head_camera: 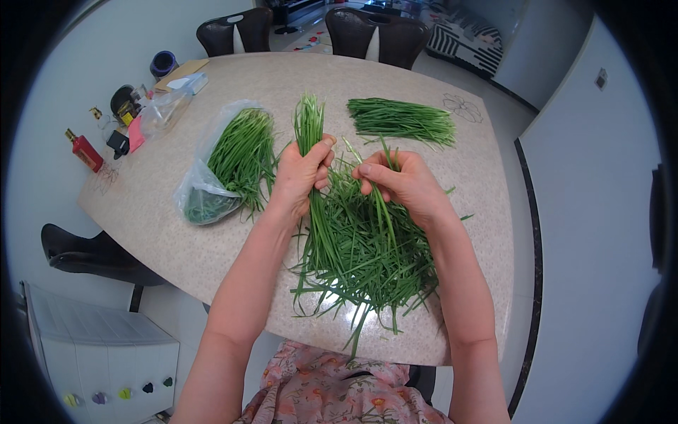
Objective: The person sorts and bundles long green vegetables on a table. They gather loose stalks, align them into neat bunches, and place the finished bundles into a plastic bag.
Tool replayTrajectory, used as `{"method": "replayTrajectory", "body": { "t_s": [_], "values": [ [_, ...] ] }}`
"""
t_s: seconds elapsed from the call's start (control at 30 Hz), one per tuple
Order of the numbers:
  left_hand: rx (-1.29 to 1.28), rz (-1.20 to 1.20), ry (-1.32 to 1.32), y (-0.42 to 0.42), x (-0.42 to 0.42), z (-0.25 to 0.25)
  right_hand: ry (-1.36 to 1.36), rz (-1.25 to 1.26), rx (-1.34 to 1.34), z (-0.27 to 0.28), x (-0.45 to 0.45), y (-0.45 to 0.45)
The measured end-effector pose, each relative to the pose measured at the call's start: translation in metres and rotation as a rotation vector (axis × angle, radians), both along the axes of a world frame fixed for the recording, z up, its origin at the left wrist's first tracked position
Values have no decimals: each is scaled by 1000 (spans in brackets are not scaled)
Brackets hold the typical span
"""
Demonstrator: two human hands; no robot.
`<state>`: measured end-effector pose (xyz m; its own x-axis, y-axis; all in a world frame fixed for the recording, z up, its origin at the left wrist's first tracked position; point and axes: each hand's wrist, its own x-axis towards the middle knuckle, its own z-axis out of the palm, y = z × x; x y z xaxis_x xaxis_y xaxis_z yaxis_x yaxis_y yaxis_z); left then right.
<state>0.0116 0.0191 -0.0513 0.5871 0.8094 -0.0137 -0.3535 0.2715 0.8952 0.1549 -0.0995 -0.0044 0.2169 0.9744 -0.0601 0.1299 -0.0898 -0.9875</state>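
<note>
My left hand (pixel 302 172) is closed around an upright bunch of garlic chives (pixel 309 119), pale stem ends up and green leaves hanging below the fist. A few loose chive stalks (pixel 385 209) are pinched between the thumb and fingers of my right hand (pixel 394 177). Beneath both hands spreads a tangled heap of chives (pixel 365 259). Farther back on the right lies a neatly aligned bundle of chives (pixel 400 121). To the left, more chives (pixel 243 148) spill from a clear plastic bag (pixel 204 193).
The patterned table (pixel 238 270) carries a red bottle (pixel 85 151), a black cup (pixel 163 64), a tissue pack (pixel 190 83) and other small items at its left edge. Dark chairs (pixel 377 34) stand behind it. A white drawer unit (pixel 106 355) is at the lower left.
</note>
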Motion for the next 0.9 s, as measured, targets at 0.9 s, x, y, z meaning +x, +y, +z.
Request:
{"method": "replayTrajectory", "body": {
  "t_s": [0.9],
  "values": [
    [20,-67,-55,-10,-1,5,-64,-56,45,-9,2,3]
  ]
}}
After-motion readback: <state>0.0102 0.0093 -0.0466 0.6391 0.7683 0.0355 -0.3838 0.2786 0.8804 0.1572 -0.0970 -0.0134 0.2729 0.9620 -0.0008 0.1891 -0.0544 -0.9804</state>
